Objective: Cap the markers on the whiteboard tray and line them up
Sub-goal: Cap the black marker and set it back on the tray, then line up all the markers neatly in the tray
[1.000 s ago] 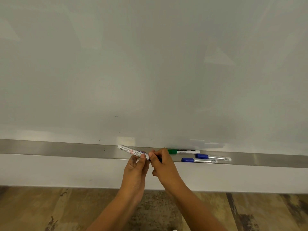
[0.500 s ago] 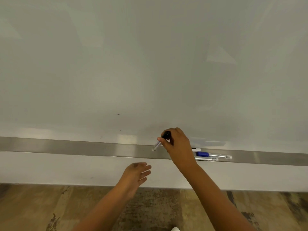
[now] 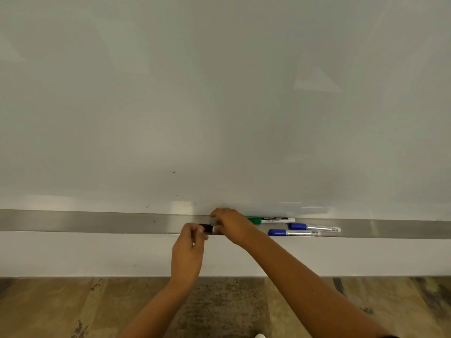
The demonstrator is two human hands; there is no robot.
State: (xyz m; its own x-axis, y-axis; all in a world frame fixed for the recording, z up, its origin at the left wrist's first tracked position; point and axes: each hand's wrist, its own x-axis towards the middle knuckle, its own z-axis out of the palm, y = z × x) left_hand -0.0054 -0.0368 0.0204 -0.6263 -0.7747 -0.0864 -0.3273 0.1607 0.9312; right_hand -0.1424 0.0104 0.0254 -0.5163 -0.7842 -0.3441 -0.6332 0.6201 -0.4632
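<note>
A long metal tray (image 3: 97, 222) runs under the whiteboard (image 3: 219, 93). Both hands meet over its middle on a black-capped marker (image 3: 208, 228). My left hand (image 3: 189, 250) pinches the black cap end. My right hand (image 3: 233, 228) covers the marker's white barrel, most of which is hidden. To the right on the tray lie a green-capped marker (image 3: 271, 220) and two blue-capped markers (image 3: 314, 227) (image 3: 292, 232), all capped and pointing left.
A white wall strip (image 3: 73, 254) sits below the tray, and a wood-patterned floor (image 3: 61, 311) lies beneath it. The tray's left half holds nothing I can see.
My right hand has come down from the board to the tray with the black-capped marker. My left hand rose from below the tray and took hold of the cap end.
</note>
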